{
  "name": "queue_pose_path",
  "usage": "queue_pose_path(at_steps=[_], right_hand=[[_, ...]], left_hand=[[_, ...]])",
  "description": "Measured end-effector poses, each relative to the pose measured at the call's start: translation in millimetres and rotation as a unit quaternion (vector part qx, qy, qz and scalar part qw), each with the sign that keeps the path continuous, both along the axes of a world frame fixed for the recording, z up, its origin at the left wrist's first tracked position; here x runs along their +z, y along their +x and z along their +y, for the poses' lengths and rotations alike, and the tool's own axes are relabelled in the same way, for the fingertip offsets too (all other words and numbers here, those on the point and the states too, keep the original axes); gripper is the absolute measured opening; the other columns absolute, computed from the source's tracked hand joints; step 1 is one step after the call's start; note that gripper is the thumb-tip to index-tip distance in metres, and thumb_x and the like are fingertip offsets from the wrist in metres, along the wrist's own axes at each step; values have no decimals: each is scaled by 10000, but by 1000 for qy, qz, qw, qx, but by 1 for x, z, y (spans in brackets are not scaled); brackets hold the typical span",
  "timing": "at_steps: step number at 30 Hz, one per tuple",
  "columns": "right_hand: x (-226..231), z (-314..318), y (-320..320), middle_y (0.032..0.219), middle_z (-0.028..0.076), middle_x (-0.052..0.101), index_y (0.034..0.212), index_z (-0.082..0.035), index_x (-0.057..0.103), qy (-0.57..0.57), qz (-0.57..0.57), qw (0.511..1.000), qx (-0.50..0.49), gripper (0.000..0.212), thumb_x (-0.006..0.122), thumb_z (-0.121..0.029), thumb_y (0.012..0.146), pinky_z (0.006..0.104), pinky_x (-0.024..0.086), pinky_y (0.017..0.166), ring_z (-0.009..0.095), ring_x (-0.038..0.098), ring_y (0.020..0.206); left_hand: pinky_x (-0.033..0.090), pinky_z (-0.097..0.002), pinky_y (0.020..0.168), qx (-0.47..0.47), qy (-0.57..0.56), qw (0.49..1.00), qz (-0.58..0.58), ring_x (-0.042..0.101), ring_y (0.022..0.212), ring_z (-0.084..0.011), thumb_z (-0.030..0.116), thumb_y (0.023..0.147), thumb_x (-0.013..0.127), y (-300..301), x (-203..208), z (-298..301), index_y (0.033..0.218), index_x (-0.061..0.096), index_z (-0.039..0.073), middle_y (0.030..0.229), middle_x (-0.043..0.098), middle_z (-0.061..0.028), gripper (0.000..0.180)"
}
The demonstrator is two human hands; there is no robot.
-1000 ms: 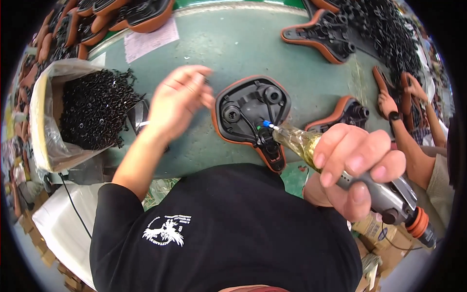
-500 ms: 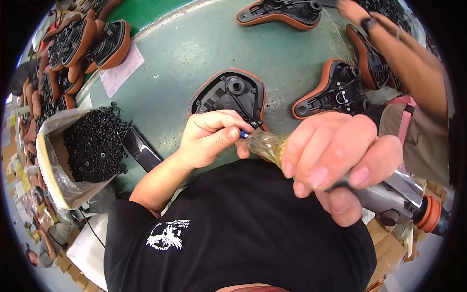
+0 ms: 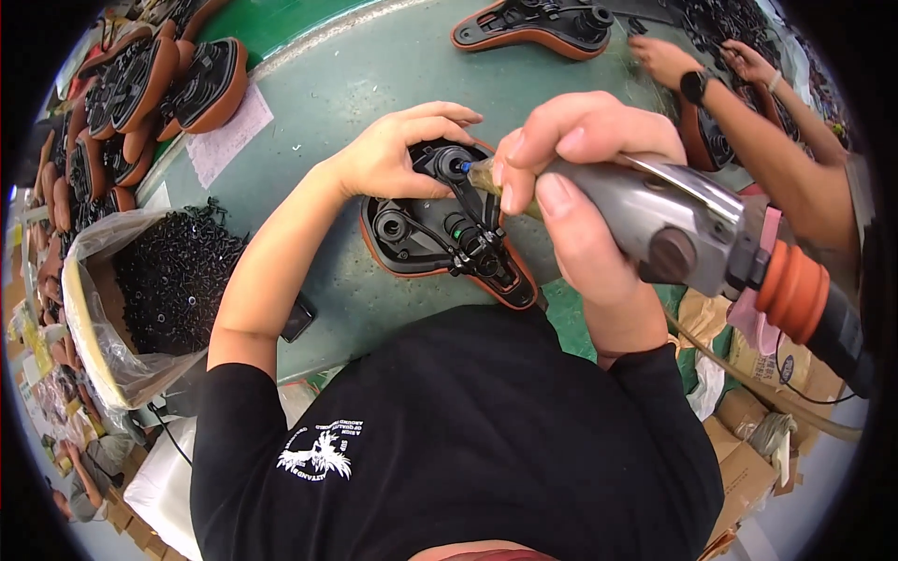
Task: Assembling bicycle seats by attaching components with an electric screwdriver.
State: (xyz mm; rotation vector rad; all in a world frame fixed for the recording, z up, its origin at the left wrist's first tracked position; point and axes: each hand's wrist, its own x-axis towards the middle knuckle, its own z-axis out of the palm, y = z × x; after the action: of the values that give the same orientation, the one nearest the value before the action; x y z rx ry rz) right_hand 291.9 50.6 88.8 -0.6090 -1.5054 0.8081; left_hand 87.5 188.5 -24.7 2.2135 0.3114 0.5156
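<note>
An upturned bicycle saddle [image 3: 418, 251], black underneath with a brown edge, lies on the green table in front of me. My left hand [image 3: 398, 154] grips its far wide end, thumb on the underside and fingers reaching around the far side. In my right hand [image 3: 599, 173] is a grey powered screwdriver [image 3: 669, 229] with an orange collar and a yellowish wrapped nose. Its blue tip [image 3: 463, 168] is at the round socket under the saddle's far end. Whether a screw sits on the tip is too small to tell.
At the left stands a plastic-lined box of black screws [image 3: 178, 280], near piled saddles [image 3: 210, 89] and a paper sheet [image 3: 229, 136]. Another saddle [image 3: 538, 33] lies at the far side. A co-worker's arms [image 3: 762, 131] reach in from the right. Cardboard boxes [image 3: 748, 477] are at lower right.
My left hand has gone from the driver's tip to the saddle, which is now turned. The screwdriver has swung away from my body, its tip now at the socket. The co-worker's hands have shifted.
</note>
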Motion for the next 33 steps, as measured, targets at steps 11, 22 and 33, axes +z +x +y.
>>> queue_pose_path(at_steps=[11,22,33], right_hand=[[-23,20,-20,1024,183,657,1161,-39,521,-18,-123,992,17,320,577,132,897,378,595,751,193,661,755],[-37,40,-25,1007,206,703,1176,4,531,-32,-73,996,36,302,585,119,903,364,583,780,182,675,778],[-10,9,23,1287,315,619,1262,-48,486,-14,100,994,-51,311,593,33,980,409,577,710,190,650,702]], left_hand=[[559,-373,950,19,-178,978,-107,704,1100,-265,54,666,867,0,-27,-15,954,683,7,1228,726,-122,345],[546,-389,989,63,-232,965,-103,690,1108,-270,92,671,850,3,-18,-25,1041,724,30,1158,718,-121,395],[569,-334,915,529,-36,822,-206,715,957,-177,226,766,882,-104,31,117,1061,781,-9,1021,774,-87,390]])
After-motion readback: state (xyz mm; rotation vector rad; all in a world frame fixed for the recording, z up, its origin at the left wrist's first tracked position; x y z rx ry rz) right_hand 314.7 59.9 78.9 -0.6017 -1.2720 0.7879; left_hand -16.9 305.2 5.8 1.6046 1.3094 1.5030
